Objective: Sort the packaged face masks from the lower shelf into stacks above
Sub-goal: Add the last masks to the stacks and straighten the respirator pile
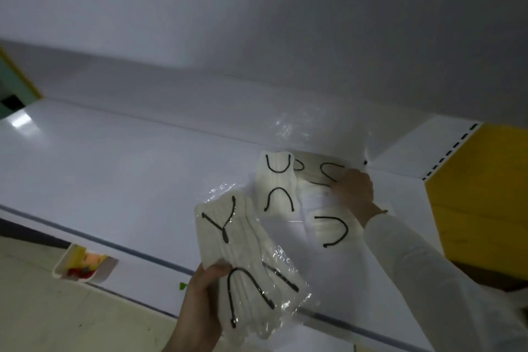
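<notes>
On my feed the left hand (200, 303) grips a packaged mask (245, 260) by its lower end, over the white shelf's (114, 166) front edge. The right hand (354, 188) rests on the shelved masks (328, 228) farther back, possibly pressing flat, though blur keeps me from telling.

Small white bin (108, 268) with colourful stuff in it, lower left near the beige floor (43, 317), plus a yellow side panel (483, 194) far right.
</notes>
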Action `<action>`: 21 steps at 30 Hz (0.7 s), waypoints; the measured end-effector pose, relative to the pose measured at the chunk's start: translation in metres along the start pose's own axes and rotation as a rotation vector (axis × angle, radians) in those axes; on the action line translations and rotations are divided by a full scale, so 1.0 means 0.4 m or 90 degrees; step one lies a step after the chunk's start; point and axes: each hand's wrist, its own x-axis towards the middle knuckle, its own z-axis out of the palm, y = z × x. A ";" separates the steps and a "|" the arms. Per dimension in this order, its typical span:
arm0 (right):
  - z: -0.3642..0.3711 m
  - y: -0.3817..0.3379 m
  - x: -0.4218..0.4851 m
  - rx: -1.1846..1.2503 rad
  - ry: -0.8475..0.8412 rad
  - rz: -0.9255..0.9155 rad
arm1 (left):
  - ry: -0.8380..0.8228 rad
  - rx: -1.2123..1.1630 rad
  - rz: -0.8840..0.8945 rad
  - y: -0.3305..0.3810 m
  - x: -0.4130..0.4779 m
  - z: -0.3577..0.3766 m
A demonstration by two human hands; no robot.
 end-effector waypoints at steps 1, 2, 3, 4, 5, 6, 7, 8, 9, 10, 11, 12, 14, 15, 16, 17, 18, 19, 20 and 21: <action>-0.005 0.005 -0.002 -0.027 0.006 0.018 | -0.002 0.002 0.004 0.002 -0.003 -0.003; -0.013 0.012 -0.004 -0.042 0.016 0.034 | -0.004 0.002 0.005 0.005 -0.007 -0.004; -0.020 0.022 -0.004 -0.036 0.025 0.041 | -0.009 0.001 0.003 0.007 -0.010 -0.003; -0.025 0.031 -0.003 -0.008 0.035 0.036 | -0.015 -0.002 0.000 0.007 -0.013 -0.003; -0.030 0.042 -0.002 0.040 0.042 0.023 | -0.022 -0.003 -0.003 0.004 -0.013 -0.005; -0.038 0.056 -0.002 0.104 0.051 0.009 | -0.027 0.000 -0.009 0.000 -0.014 -0.004; -0.046 0.072 -0.002 0.178 0.062 0.002 | -0.035 0.004 -0.015 -0.007 -0.013 -0.005; -0.054 0.090 -0.003 0.263 0.077 0.001 | -0.042 0.007 -0.018 -0.014 -0.013 -0.005; -0.064 0.108 -0.005 0.363 0.099 0.012 | -0.048 0.013 -0.023 -0.021 -0.012 -0.003; -0.078 0.122 -0.012 0.477 0.124 0.032 | -0.051 0.018 -0.027 -0.027 -0.013 0.001; -0.094 0.133 -0.020 0.585 0.146 0.057 | -0.053 0.022 -0.031 -0.032 -0.012 0.006; -0.112 0.144 -0.027 0.670 0.167 0.075 | -0.054 0.026 -0.034 -0.036 -0.013 0.011; -0.146 0.167 -0.033 0.790 0.208 0.102 | -0.055 0.047 -0.036 -0.042 -0.010 0.020; -0.163 0.184 -0.031 0.835 0.235 0.119 | -0.059 0.057 -0.037 -0.047 -0.008 0.022; -0.183 0.198 -0.030 0.868 0.262 0.139 | -0.061 0.068 -0.037 -0.050 -0.007 0.025; -0.205 0.214 -0.026 0.884 0.279 0.155 | -0.063 0.082 -0.033 -0.055 -0.006 0.028; -0.226 0.232 -0.026 0.892 0.279 0.155 | -0.058 0.097 -0.029 -0.059 -0.007 0.034; -0.243 0.245 -0.026 0.905 0.273 0.147 | -0.046 0.110 -0.020 -0.064 -0.008 0.039; -0.262 0.257 -0.034 0.929 0.260 0.126 | -0.024 0.125 -0.007 -0.069 -0.009 0.044; -0.279 0.265 -0.045 0.938 0.241 0.090 | -0.006 0.138 0.008 -0.075 -0.010 0.052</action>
